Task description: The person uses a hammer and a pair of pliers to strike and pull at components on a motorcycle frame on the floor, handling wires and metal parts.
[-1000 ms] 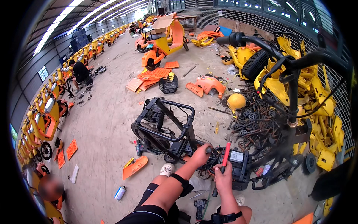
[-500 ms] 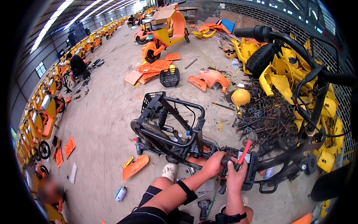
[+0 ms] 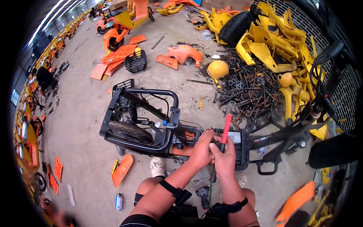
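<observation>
In my right hand (image 3: 224, 157) is a long tool (image 3: 226, 128) with a red shaft and a black grip; its metal end points away from me and the grip's end shows below the hand. The thumb lies along it. My left hand (image 3: 202, 148) is closed right beside the right one, its fingers curled so that what they hold is hidden. Both hands are above the middle of a stripped black scooter frame (image 3: 172, 151), which lies across in front of me with a rear wheel (image 3: 130, 132) at its left end.
A cordless power tool (image 3: 203, 195) and a spray can (image 3: 119, 202) are on the floor near my feet. Beyond the frame are a heap of dark metal parts (image 3: 249, 90), a yellow helmet (image 3: 217, 69) and a pile of yellow panels (image 3: 272, 49). An orange panel (image 3: 123, 170) lies left.
My view has swung right and down, so the scene sits further left. Both hands have drawn closer together, and the red-shafted tool stands more upright in the right hand.
</observation>
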A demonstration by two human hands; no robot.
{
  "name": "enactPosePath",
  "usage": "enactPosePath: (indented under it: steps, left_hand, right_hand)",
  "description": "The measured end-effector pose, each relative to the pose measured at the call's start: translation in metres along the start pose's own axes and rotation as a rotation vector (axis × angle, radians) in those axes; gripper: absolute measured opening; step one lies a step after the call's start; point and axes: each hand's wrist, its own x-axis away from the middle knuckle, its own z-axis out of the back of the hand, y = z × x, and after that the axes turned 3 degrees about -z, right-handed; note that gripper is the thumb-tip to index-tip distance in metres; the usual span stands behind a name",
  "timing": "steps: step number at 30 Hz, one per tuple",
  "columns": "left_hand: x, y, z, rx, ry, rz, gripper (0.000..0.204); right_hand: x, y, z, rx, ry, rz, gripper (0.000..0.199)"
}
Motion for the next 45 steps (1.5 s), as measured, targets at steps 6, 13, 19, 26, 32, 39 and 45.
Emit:
enactPosePath:
  steps: [6, 13, 19, 26, 32, 39, 45]
  left_hand:
    - [-0.015, -0.012, 0.008, 0.238, -0.289, 0.198, 0.052]
    - [-0.022, -0.051, 0.021, 0.362, 0.127, 0.386, 0.019]
    - [-0.029, -0.045, 0.020, 0.383, 0.180, 0.449, 0.008]
    - [-0.027, -0.064, 0.015, 0.374, 0.237, 0.423, 0.008]
    - [-0.015, -0.070, 0.016, 0.367, 0.283, 0.366, 0.009]
    - [-0.003, -0.073, 0.012, 0.352, 0.313, 0.338, 0.008]
    - [0.012, -0.079, 0.010, 0.316, 0.333, 0.252, 0.009]
  right_hand:
    - [-0.019, 0.019, 0.008, 0.333, 0.143, 0.234, 0.080]
    - [-0.003, -0.020, 0.013, 0.029, 0.168, 0.249, 0.046]
    - [-0.009, -0.031, 0.057, -0.265, -0.019, -0.087, 0.018]
    - [-0.005, -0.030, 0.070, -0.247, 0.085, -0.108, 0.013]
    - [0.004, -0.023, 0.076, -0.280, -0.002, -0.001, 0.011]
    - [0.012, -0.017, 0.083, -0.271, -0.006, -0.199, 0.011]
    - [0.022, -0.011, 0.079, -0.130, -0.078, -0.236, 0.028]
